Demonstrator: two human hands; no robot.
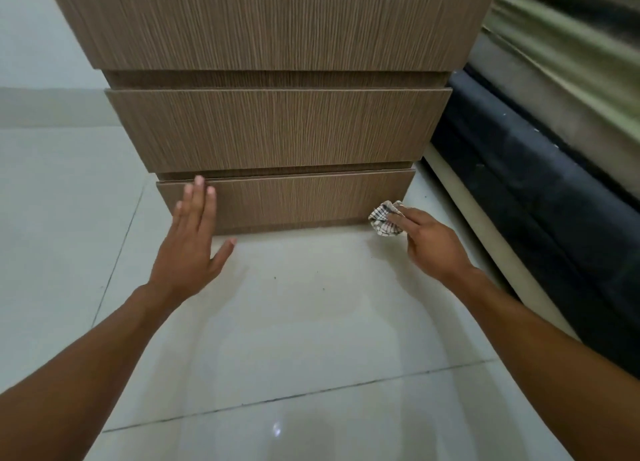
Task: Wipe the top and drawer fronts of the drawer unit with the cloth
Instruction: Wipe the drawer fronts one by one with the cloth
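Wood-grain drawer unit (277, 125) has all three fronts pushed in, so no clue what's inside, and its top is cut off. Left hand (190, 246) is flat, fingers straight, on the left end of the bottom drawer (294, 201). Right hand (429, 242) pinches the crumpled checked cloth (381, 220) by that drawer's lower right corner.

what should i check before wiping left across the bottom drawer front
1. Cloth held: right hand pinches the checked cloth. Ok.
2. Cloth on the surface: it sits at the lower right corner of the bottom drawer front; firm contact, cannot tell.
3. Path leftward free: left hand lies flat on the front's left end. Not ok.
4. Drawer pushed in: looks closed. Ok.
5. Top of the drawer unit wiped: out of view. Cannot tell.
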